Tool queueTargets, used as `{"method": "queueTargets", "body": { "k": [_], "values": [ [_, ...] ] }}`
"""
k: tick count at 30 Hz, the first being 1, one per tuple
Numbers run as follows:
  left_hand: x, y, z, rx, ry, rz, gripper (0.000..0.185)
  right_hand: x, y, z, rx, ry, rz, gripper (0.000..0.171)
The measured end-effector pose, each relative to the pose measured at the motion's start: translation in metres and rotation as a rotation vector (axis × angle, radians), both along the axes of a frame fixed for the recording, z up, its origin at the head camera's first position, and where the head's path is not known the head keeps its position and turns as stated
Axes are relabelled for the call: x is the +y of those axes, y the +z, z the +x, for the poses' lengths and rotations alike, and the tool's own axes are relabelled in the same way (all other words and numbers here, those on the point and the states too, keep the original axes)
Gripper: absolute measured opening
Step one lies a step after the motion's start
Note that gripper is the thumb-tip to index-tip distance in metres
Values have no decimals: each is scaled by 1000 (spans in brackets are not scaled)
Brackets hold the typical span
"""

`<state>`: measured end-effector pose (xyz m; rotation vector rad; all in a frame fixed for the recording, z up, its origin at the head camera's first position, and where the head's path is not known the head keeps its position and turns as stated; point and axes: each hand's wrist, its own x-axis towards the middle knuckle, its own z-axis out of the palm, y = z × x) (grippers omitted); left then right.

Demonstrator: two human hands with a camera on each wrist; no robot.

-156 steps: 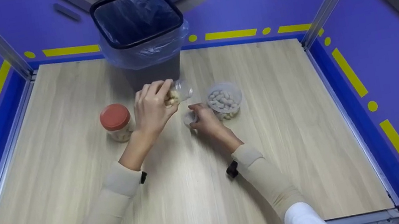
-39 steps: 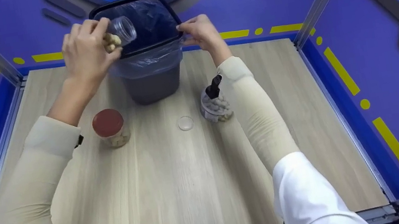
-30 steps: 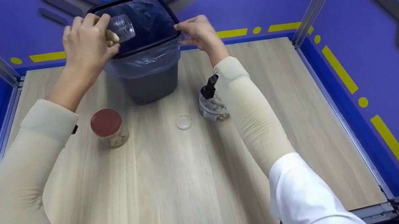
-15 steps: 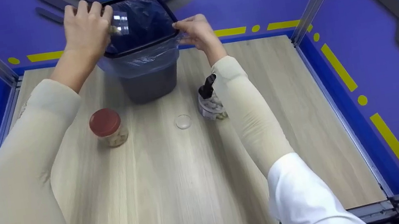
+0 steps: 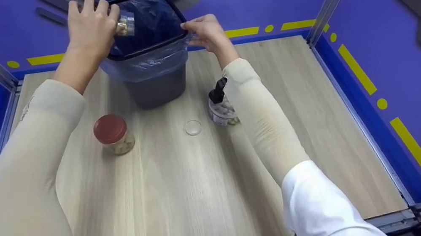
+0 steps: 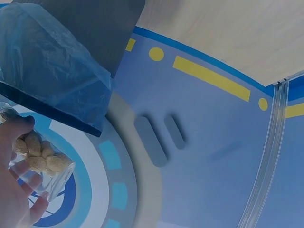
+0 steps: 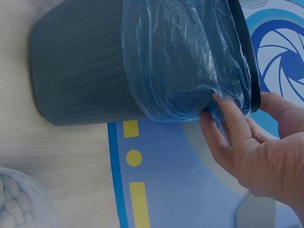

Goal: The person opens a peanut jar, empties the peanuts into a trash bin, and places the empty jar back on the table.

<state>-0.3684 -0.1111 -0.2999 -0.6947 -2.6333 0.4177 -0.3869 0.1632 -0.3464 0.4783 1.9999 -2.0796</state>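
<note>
three jars (image 5: 111,134), one bin (image 5: 157,85), two hands (image 5: 91,24)

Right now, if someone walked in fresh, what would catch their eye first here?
Probably the dark bin with its blue liner at the table's far edge, with both hands at its rim. The left hand tips a small clear jar of peanuts over the opening, while the right hand holds the rim. A red-lidded jar stands nearer, to the left.

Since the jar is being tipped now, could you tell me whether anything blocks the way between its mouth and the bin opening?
Nothing visible does. The left hand holds the jar tilted over the bin, whose lined opening is uncovered; the right hand grips only the rim.
</note>
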Motion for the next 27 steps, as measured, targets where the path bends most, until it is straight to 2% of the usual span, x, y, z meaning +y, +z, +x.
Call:
{"method": "queueTargets", "body": {
  "k": [6,11,13,20,27],
  "values": [
    [-2,8,2,18,-6,-22,52,-1,-1,0,-2,1,-11,22],
    [-7,11,2,148,-63,-75,50,-2,0,0,11,2,-28,22],
    [-9,11,1,171,-69,-64,47,-2,-1,-1,17,3,-33,22],
    [-10,10,2,68,-25,40,46,-2,-2,-1,-1,-1,-15,20],
    [-13,11,3,26,22,24,56,-3,-2,-1,9,1,-43,24]
  ]
}}
